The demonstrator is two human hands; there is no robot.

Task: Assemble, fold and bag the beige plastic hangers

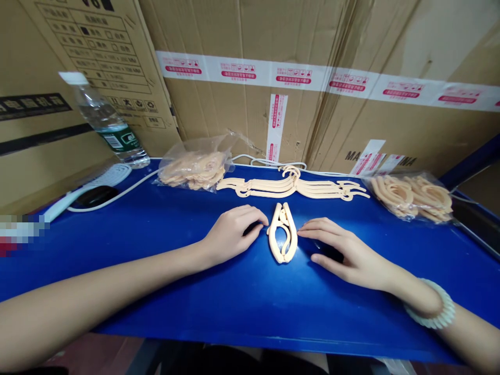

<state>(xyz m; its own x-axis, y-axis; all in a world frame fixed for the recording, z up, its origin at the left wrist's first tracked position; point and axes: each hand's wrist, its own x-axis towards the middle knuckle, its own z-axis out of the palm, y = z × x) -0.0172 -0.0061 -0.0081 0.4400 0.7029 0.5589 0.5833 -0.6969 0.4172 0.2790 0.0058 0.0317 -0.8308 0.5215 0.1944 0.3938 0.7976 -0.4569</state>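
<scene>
A folded cream plastic clothes hanger (292, 245) lies on the blue table (242, 307), its arms closed together and its hook tucked between them. My left hand (238, 229) rests at its left side, fingers curved and apart from the thumb, holding nothing. On the other side, the fingertips of my right hand (344, 250) are at the hanger's edge, with the fingers spread and the thumb apart. Whether either hand touches the hanger is hard to tell. Behind it lie several unfolded hangers (273, 186), stacked with their hooks toward the back.
Clear bags of folded hangers stand at the back left (195, 169) and right (414, 195). A water bottle (113, 125), a white brush-like object (105, 177) and a black oval object (97, 196) are at the left. A white cable (148, 177) runs along large cardboard boxes (242, 31).
</scene>
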